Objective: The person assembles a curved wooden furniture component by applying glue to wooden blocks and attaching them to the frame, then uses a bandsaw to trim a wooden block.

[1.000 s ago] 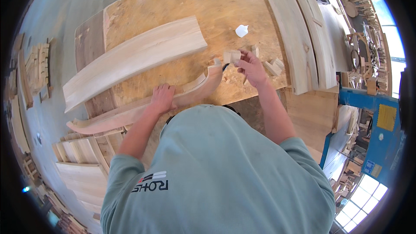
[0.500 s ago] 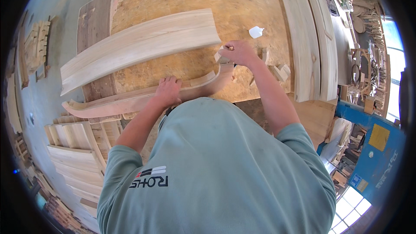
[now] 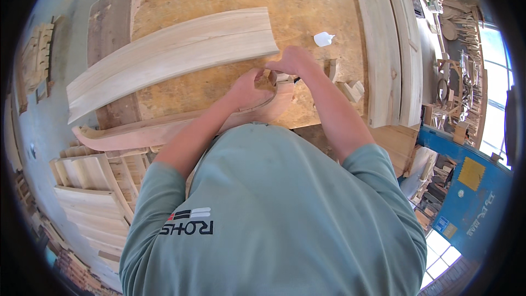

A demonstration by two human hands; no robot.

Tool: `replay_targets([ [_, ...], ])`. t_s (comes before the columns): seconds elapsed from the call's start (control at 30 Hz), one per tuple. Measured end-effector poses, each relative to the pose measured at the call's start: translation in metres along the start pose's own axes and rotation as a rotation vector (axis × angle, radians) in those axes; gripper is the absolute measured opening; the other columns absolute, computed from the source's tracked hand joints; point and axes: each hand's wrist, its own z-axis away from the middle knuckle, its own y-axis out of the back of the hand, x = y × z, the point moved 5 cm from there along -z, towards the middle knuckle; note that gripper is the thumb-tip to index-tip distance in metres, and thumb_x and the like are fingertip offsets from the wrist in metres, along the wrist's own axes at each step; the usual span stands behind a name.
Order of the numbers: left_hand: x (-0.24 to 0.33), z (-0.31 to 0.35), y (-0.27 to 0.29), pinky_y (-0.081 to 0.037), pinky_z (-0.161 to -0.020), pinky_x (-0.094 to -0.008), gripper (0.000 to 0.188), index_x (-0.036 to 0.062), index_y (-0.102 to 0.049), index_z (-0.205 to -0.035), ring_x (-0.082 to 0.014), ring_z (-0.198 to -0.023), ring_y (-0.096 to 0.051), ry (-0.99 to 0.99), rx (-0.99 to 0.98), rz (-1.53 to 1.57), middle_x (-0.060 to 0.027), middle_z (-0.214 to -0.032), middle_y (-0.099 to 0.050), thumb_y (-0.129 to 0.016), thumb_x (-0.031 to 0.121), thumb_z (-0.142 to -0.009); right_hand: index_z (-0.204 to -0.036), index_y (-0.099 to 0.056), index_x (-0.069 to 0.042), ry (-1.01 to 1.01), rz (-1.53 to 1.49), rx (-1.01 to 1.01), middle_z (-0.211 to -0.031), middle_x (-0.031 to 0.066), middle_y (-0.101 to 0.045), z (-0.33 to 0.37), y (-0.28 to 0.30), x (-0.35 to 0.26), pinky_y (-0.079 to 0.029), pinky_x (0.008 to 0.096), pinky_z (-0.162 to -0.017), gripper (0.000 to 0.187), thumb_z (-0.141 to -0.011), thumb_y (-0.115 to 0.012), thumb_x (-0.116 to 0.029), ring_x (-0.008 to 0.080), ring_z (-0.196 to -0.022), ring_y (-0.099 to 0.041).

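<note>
Close work at the centre, mostly out of sight

The left hand (image 3: 253, 92) curls over the upturned end of a curved wooden rail (image 3: 142, 135), and the right hand (image 3: 296, 60) meets it from above, fingertips almost together. Whether either grip is closed on something I cannot tell; a pale bit of wood (image 3: 284, 78) shows just below the fingers, but its edges are lost among them. The rail runs from the centre of the frame to the left; the left forearm hides its middle.

Pressing unevenly on that end could rock or slide the rail, since no clamp shows, and fingers this close could get pinched. Farther up, a broad panel (image 3: 175, 66) lies near enough to be knocked. The workbench (image 3: 318, 0) is cut off at the top edge.
</note>
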Motion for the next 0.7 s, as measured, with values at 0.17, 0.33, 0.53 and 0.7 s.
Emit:
replay_targets([
  [0.17,-0.011,-0.039,-0.020,-0.049,-0.079,-0.0296,0.069,0.0000,-0.047,-0.143,-0.0119,-0.089,-0.055,0.093,-0.084,0.467,-0.0028,-0.097,-0.058,-0.075,0.001,-0.080,-0.083,-0.073,-0.001,-0.055,-0.149,-0.038,-0.083,0.0150,-0.071,-0.003,-0.010,0.013,-0.055,0.0381,-0.072,0.069,-0.081,-0.061,-0.069,0.0274,-0.080,-0.069],
  [0.33,-0.005,-0.035,-0.024,-0.049,-0.079,-0.0271,0.068,0.0046,-0.044,-0.148,-0.0098,-0.089,-0.056,0.186,-0.241,0.506,-0.0013,-0.101,-0.059,-0.072,0.003,-0.086,-0.092,-0.073,0.002,0.007,-0.566,0.220,-0.083,0.0168,-0.070,0.018,-0.037,0.057,-0.053,0.0378,-0.072,0.067,-0.082,-0.066,-0.064,0.0281,-0.080,-0.067],
  [0.53,-0.019,-0.034,-0.042,-0.050,-0.088,-0.0275,0.055,0.0068,-0.041,-0.150,-0.0118,-0.101,-0.059,0.312,-0.405,0.717,-0.0027,-0.118,-0.062,-0.060,0.010,-0.099,-0.139,-0.052,0.000,0.078,-1.125,0.082,-0.114,0.0144,-0.068,0.052,-0.124,0.088,-0.053,0.0353,-0.086,0.062,-0.090,-0.071,-0.033,0.0203,-0.102,-0.065],
  [0.7,-0.026,-0.037,-0.046,-0.046,-0.102,-0.0336,0.051,0.0065,-0.038,-0.151,-0.0186,-0.119,-0.057,0.472,-0.447,0.968,-0.0079,-0.134,-0.058,-0.053,0.017,-0.103,-0.146,-0.045,-0.002,0.162,-1.282,0.010,-0.122,0.0115,-0.066,0.066,-0.142,0.064,-0.051,0.0330,-0.091,0.059,-0.093,-0.066,-0.017,0.0159,-0.104,-0.062],
])
